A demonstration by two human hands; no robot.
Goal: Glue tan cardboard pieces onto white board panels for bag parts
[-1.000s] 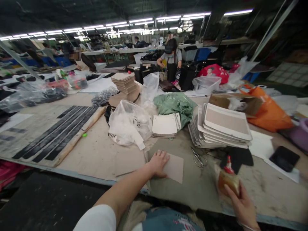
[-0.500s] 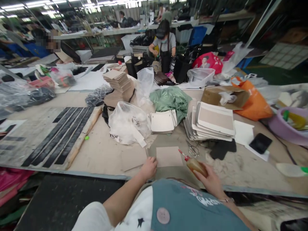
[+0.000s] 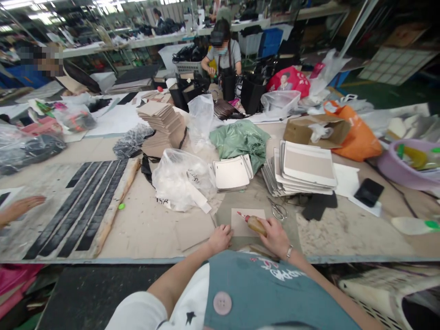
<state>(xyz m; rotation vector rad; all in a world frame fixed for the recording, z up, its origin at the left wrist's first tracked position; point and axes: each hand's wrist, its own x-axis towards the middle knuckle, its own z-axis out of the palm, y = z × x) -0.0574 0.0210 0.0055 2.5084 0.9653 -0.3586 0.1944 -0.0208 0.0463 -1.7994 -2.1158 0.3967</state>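
My right hand is wrapped round a glue bottle with amber contents and a red nozzle. The bottle lies tilted, its tip pointing left over a beige cardboard piece. I cannot tell whether the tip touches the board. At the left edge of that piece is my left hand, fingers bent and close together on the edge; its thumb is hidden. Another thin beige sheet lies left of this hand. Scissors rest just beyond the right hand.
Behind are a white card stack, a larger board stack, a clear plastic bag and a green bag. A phone lies right. At left, another person's hand is over a board with black strips.
The right hand and bottle have moved left, bringing the nozzle over the cardboard. My left hand stays at the board's edge. Another person's hand has appeared at far left. The camera view has shifted.
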